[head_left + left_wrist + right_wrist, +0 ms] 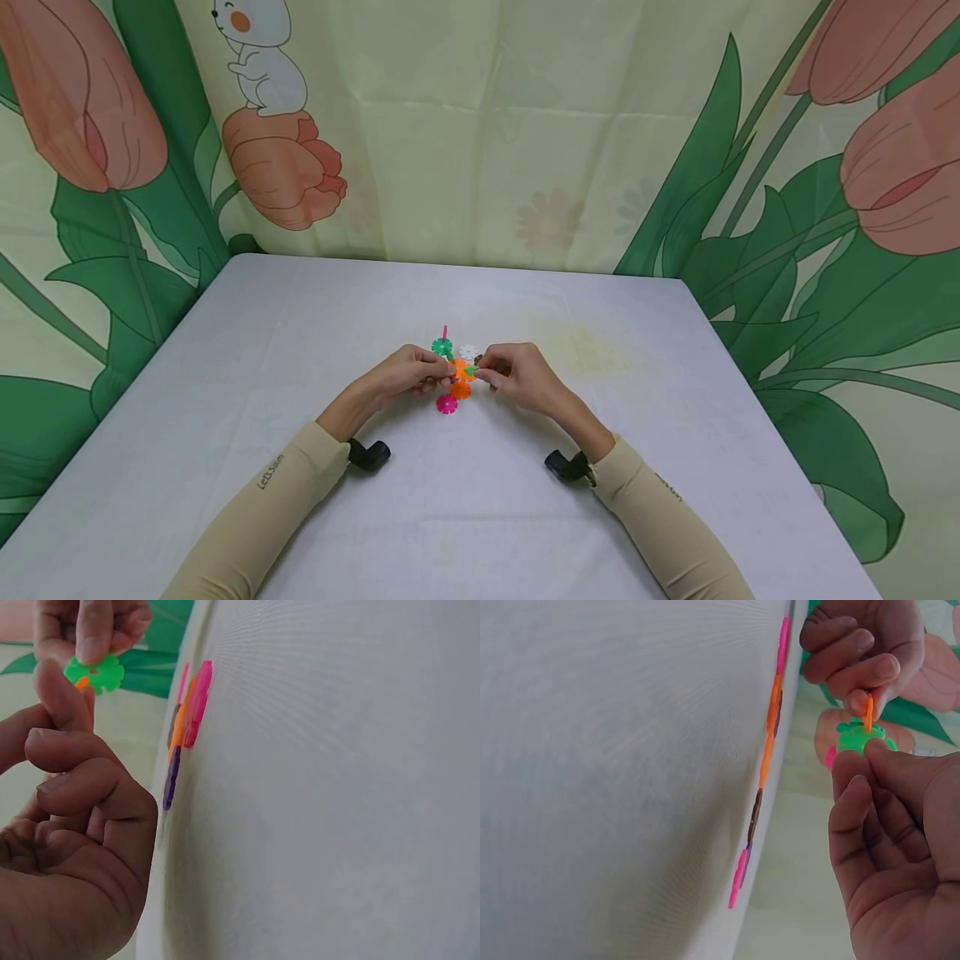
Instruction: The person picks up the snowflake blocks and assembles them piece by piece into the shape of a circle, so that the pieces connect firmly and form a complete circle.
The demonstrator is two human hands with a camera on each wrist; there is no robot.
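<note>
While left hand [408, 371] pinches one orange disc [869, 714], right hand [517, 375] pinches one green disc [109, 675], fingers narrow on both. Green disc sits between right thumb and fingers, just off left fingertips, orange disc's edge meeting it; can't tell if slotted. Below, one pink disc [447, 404] lies on one white-covered table [480, 517], among overlapping pieces; full count unclear.

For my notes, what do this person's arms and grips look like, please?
Long beige fabric sleeves cover both forearms, with dark lettering on each. A small black rounded device sits at each wrist. The left grip and right grip wear no gloves.
</note>
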